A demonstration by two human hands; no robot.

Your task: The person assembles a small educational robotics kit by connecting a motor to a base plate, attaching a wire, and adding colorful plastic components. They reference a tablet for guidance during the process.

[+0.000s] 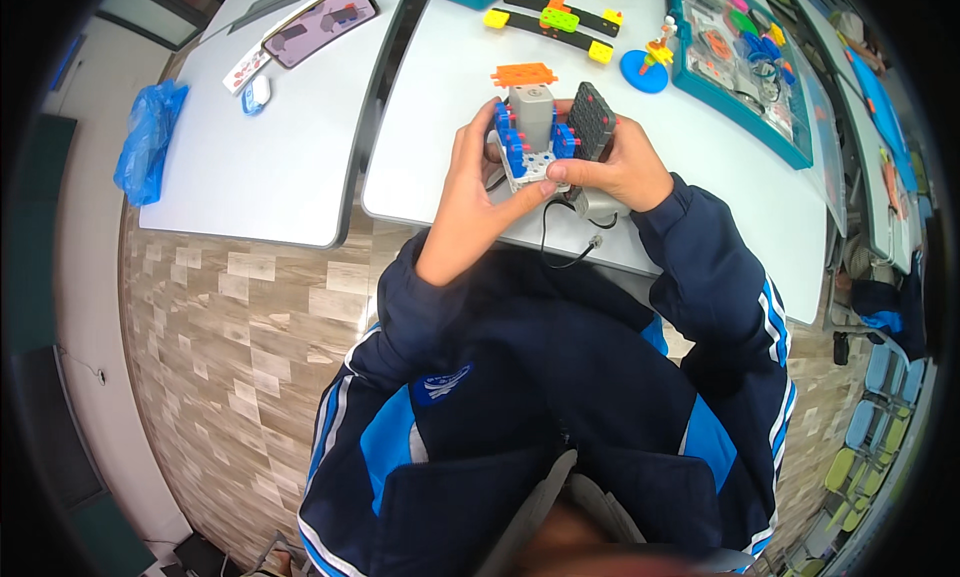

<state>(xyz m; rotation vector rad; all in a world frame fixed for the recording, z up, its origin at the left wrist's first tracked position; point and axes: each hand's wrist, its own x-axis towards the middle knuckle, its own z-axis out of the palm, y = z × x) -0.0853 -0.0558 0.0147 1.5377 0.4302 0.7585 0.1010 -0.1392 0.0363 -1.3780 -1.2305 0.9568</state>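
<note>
Between my two hands is a building-kit model (535, 122) with a grey motor block, blue side pieces, a white perforated base and an orange toothed piece on top. My left hand (476, 182) wraps its left side, thumb along the near edge of the base. On the other side, my right hand (628, 167) grips it with the thumb on the base's near corner. A black studded plate (592, 122) stands upright by my right fingers. From below the model a black cable (544, 239) hangs past the table's near edge, ending in a small plug (597, 242). My fingers behind the model are partly hidden.
Beyond the model lie black beams with yellow ends (555, 22). A blue disc with a small upright piece (644, 71) stands near a teal parts box (745, 77). On the left table (250, 167) are a phone (320, 23), a small white-and-blue item (256, 95) and a blue plastic bag (150, 142).
</note>
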